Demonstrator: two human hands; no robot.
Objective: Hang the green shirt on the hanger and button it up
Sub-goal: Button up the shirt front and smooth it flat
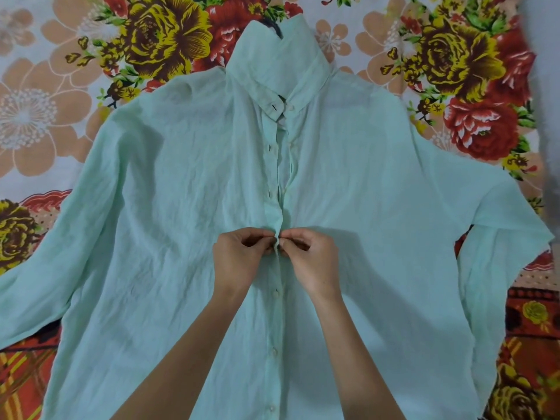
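Mint-green shirt (181, 207) spread front-up on floral bedsheet (45, 116), collar (272, 65) at far end, sleeves (500, 237) out to both sides. Thin, creased fabric. Dark hook of hanger (274, 27) showing just above collar; rest hidden under fabric.

Left hand (239, 256): forearm angled up from bottom edge, wrist roughly straight, back of hand up, fingers curled, thumb and forefinger pinching left edge of placket (274, 219) at mid-chest.

Right hand (309, 256): mirrored pose, fingers curled, pinching opposite placket edge.

Fingertips of both hands meeting at centre line, fabric raised into small ridge between them. Button at pinch point covered by fingers, can't tell if through its hole.

Below hands: three pale buttons (276, 292) in line down closed placket, done up. Above hands: placket gaping slightly, dark buttonholes (269, 194) unfilled, collar-band buttonhole undone too.
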